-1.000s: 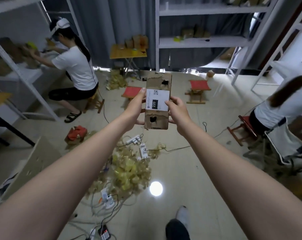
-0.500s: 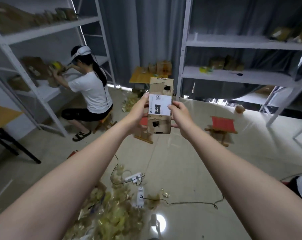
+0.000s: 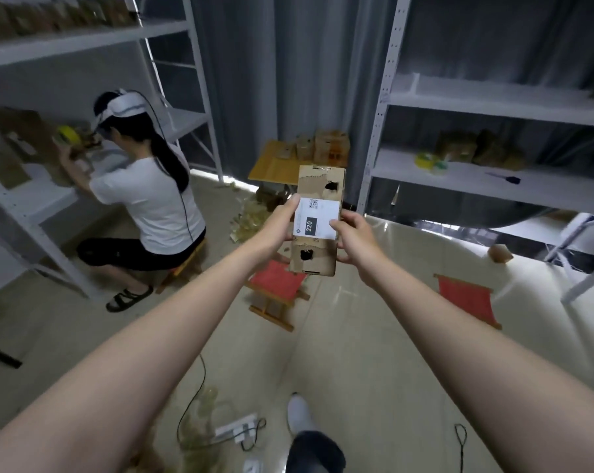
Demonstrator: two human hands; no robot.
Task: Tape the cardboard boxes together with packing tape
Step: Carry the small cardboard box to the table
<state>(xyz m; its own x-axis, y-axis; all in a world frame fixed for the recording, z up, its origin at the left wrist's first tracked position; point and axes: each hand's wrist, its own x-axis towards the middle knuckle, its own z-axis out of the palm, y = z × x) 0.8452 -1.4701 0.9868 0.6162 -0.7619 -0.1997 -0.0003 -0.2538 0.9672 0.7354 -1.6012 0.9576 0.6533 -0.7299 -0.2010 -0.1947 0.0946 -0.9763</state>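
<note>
Cardboard box (image 3: 317, 220) nearer the shelves (image 3: 493, 172)

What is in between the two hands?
A tall cardboard box sits between the left hand and the right hand, each gripping one side. A white label reading 220 is on its front. The head view shows this.

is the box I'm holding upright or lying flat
Upright. The box stands on end in the air, long side vertical, left hand and right hand gripping its sides.
</note>
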